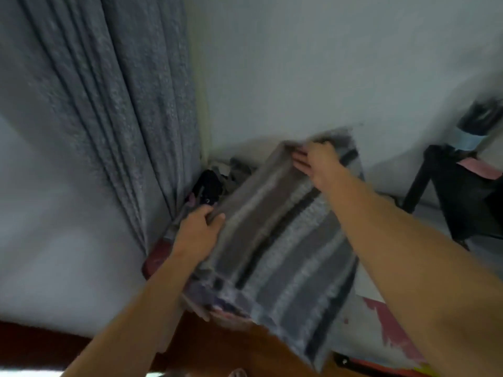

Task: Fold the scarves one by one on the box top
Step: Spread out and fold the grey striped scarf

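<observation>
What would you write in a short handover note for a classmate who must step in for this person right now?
Left hand grips the near-left edge of the striped scarf. Right hand holds its far edge, fingers curled over it.
The scarf hangs stretched between both hands, above the box top.
More cloth lies heaped in the corner beside the curtain.
Done: scarf picked up and spread.
Left: fold it on the box, then the rest.

We saw two long bare arms coming in from the bottom. No sleeves covered them as far as we could see. The left hand (198, 229) had no glove, and we saw no ring on it. The right hand (315, 163) had no glove either. The wrists were bare, with no watch or band.
</observation>
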